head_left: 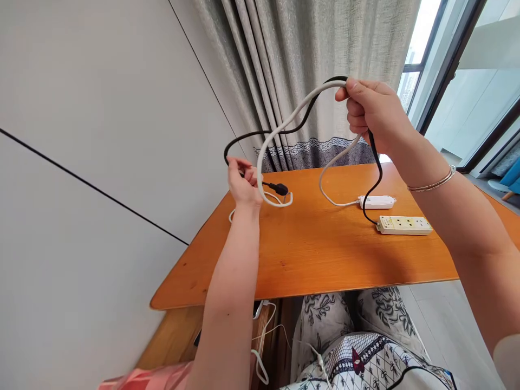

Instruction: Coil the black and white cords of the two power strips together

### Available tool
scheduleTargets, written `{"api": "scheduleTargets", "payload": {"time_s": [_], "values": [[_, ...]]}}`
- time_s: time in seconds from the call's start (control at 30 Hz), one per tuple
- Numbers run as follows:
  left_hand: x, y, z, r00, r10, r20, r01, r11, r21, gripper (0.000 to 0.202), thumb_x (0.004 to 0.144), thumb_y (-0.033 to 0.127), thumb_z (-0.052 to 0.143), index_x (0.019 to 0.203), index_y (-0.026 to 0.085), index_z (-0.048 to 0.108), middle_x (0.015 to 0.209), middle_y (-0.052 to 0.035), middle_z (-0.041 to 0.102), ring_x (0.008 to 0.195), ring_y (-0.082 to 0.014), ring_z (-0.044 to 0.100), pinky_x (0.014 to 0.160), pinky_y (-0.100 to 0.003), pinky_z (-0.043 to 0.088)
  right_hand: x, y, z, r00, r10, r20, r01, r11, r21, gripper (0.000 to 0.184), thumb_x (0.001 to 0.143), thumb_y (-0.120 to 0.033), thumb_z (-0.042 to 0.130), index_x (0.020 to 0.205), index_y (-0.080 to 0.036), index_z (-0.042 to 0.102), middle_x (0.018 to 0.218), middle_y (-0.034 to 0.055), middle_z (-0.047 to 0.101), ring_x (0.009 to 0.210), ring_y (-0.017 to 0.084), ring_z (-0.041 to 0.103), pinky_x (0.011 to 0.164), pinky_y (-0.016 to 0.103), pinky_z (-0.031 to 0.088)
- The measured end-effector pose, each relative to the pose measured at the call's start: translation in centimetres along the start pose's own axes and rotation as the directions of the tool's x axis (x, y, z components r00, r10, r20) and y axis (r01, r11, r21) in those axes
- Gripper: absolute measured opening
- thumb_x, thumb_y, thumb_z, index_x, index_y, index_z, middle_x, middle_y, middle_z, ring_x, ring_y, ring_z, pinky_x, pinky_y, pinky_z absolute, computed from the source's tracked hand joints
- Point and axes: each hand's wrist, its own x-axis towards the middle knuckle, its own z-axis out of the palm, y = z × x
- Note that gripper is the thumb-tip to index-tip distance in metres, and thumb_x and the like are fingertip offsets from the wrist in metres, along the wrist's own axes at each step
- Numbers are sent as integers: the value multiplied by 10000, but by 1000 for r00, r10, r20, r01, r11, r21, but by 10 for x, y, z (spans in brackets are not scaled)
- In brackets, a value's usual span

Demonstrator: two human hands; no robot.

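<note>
black cord (pixel 252 133) and white cord (pixel 259 165) are arching above the table (pixel 317 254), right hand (pixel 376 111) gripping both, left hand (pixel 244 185) pinching black; cords partly lifted, 2 power strips (pixel 377 202) lying there unlifted.

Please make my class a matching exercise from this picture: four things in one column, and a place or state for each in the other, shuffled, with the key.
Things
1. Right hand
2. Black plug
3. Bracelet
4. Cream power strip

Places and states
A. Worn around the right arm
B. On the table, joined to the black cord
C. Raised above the table, gripping the black cord and the white cord together
D. Close beside the left hand, not plugged into anything

Right pairs: 1-C, 2-D, 3-A, 4-B
</note>
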Motion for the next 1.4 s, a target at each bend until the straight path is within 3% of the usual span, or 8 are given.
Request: {"api": "scheduleTargets", "payload": {"time_s": [0.17,0.3,0.5,0.6,0.77,0.9,1.07,1.4], "values": [[-15,-16,-8,958,-38,283,22,998,59,737,857,862,278,791,199,593,547,7,454,450,-96,262,431,-281,171,-1,-18,9,997,7,-79,1,995,96,352,1064,-227,411,754,-165,567,518,-101,211,455,61,98,458,261,104],[-36,-44,-12,876,-74,477,-37,975,220,724,627,816,688,1014,207,620,886,-63,670,532,-94,386,458,-257,304,9,-35,14,988,-6,-156,34,984,177,376,1082,-200,363,767,-121,552,463,-119,212,438,41,98,439,208,86],[-48,-74,15,882,29,471,-324,762,561,536,704,527,817,1099,217,629,1246,-125,578,1050,-229,600,827,-342,512,21,-45,35,993,-45,-106,67,975,214,363,1086,-221,367,795,-113,555,480,-118,211,440,38,106,424,177,78],[-50,-86,36,856,29,517,-331,798,503,423,794,471,766,1097,217,614,1367,-141,568,1237,-258,564,1029,-418,455,24,-54,46,991,-74,-110,94,977,190,370,1092,-219,356,800,-110,555,511,-109,168,447,36,106,430,173,77],[-68,-113,63,861,-128,493,-67,931,358,324,787,488,762,880,188,680,1186,-135,713,1214,-270,594,1108,-448,386,40,-65,50,964,-169,-203,202,967,153,346,1050,-179,354,722,-146,460,653,-59,70,455,22,78,463,165,48],[-85,-130,72,767,-336,547,210,936,281,444,700,591,789,755,158,706,921,-118,760,975,-262,678,975,-414,482,52,-71,46,927,-141,-348,226,949,218,381,1039,-130,273,666,-192,233,754,-24,56,465,-6,100,519,145,61],[-99,-123,76,723,-374,581,341,924,171,510,730,636,738,929,167,751,972,-119,763,910,-234,692,844,-364,523,59,-78,42,901,-71,-427,219,926,307,410,1062,-152,287,669,-192,176,788,-21,60,486,-20,93,545,148,47],[-134,-96,108,366,-419,831,686,725,63,683,584,162,837,1245,283,711,1378,-73,639,785,-108,569,818,-292,441,72,-82,33,851,-4,-525,236,896,376,384,1056,-142,179,681,-206,128,848,-1,21,509,-34,62,607,144,45]]}}
